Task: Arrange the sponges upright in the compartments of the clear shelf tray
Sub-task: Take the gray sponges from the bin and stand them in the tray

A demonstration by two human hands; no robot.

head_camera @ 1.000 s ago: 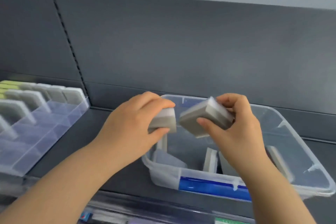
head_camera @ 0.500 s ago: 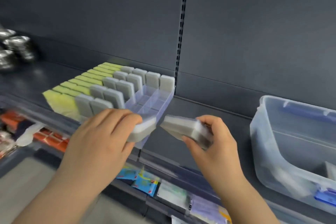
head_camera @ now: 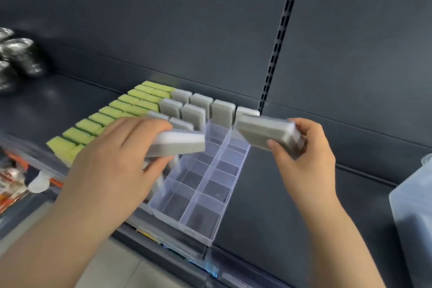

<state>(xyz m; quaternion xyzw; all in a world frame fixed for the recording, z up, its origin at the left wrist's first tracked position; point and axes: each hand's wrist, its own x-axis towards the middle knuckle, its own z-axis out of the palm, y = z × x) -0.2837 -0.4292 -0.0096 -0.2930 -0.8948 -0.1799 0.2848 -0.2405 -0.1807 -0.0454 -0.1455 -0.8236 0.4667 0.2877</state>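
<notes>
Tray (head_camera: 198, 192): clear rigid plastic; thin straight dividers cut it into a grid of box-shaped compartments.
Left-hand sponge (head_camera: 180, 145): rectangular block with a white layer over a grey one and a matt surface. It is held about level above the tray's middle, clear of the dividers.
Right-hand sponge (head_camera: 264, 131): the same block shape, with its grey broad face showing and a pale layer along the edge. It is tilted and in the air over the tray's far right corner, just in front of a grey sponge standing there.
Left hand (head_camera: 112, 166): fingers (head_camera: 161, 125) lie curled over the top of its sponge with the thumb beneath, so the block sticks out past the fingertips toward the tray's right side.
Right hand (head_camera: 304, 166): thumb (head_camera: 273, 145) presses the near face and the curled fingers wrap the far end, clamping the sponge by one short end.
Standing grey sponges (head_camera: 194, 112): upright slabs with rounded corners, in the tray's far compartments.
Yellow-green sponges (head_camera: 121, 110): coarse-looking pads, upright in rows along the tray's left side.
Shelf (head_camera: 280, 194): dark, smooth metal under the tray.
Bin (head_camera: 416, 206): translucent plastic, well to the right of the tray.
Metal items (head_camera: 16, 54): shiny and blurred, far left of the tray.
</notes>
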